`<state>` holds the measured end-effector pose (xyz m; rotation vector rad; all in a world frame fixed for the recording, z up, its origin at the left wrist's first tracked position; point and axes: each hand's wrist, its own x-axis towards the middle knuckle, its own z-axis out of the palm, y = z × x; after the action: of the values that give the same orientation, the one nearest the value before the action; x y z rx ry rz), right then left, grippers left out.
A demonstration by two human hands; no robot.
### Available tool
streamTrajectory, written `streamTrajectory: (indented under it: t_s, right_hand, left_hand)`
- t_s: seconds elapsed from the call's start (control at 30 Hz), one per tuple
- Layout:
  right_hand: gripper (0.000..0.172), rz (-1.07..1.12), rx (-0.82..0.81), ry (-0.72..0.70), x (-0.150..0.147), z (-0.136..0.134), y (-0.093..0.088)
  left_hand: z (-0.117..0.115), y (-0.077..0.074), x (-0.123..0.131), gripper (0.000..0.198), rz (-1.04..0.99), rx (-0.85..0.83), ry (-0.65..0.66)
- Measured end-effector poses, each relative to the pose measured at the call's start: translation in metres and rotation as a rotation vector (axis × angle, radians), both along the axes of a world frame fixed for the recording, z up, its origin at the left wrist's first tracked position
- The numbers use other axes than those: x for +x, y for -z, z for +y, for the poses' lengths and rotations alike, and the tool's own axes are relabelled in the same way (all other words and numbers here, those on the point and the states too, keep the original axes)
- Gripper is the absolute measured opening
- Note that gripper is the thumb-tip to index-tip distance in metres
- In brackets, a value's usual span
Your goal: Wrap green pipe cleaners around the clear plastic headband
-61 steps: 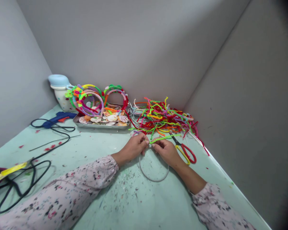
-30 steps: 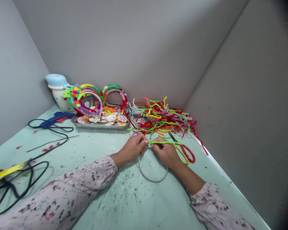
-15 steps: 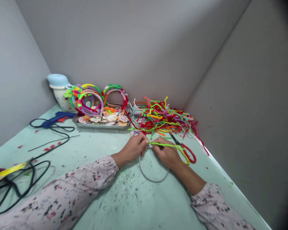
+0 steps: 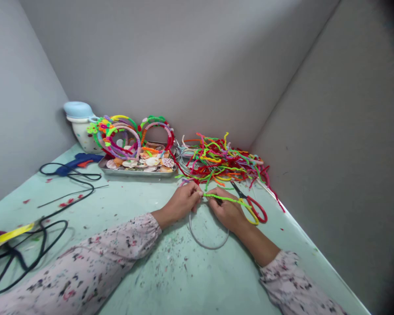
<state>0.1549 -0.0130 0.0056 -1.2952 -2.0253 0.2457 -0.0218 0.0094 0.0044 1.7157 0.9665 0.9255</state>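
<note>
My left hand pinches the top of a thin grey plastic hairband, whose hoop hangs down on the mint table top. A lime-green pipe cleaner starts at that pinch and runs rightward. My right hand holds this pipe cleaner close to the hoop, its fingers curled around it. The two hands nearly touch. Just right of my right hand lie red-and-yellow-handled scissors, with the pipe cleaner's free end reaching over them.
Beyond my hands lies a tangled heap of multicoloured pipe cleaners. A metal tray of seashells stands at the back, with wrapped hairbands leaning there. Further left are a blue glue gun and black cords.
The green pipe cleaner's free end has swung from up-right to lower right, over the scissors. Both hands stay at the hoop's top.
</note>
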Motion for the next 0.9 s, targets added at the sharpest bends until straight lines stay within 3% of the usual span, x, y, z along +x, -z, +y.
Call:
streamTrajectory:
  t_s: [0.9]
  right_hand:
    - [0.01,0.068,0.027,-0.092,0.0023,0.0027,0.0016]
  left_hand:
    - [0.0028,0.006,0.0001,0.018,-0.01,-0.007,0.0]
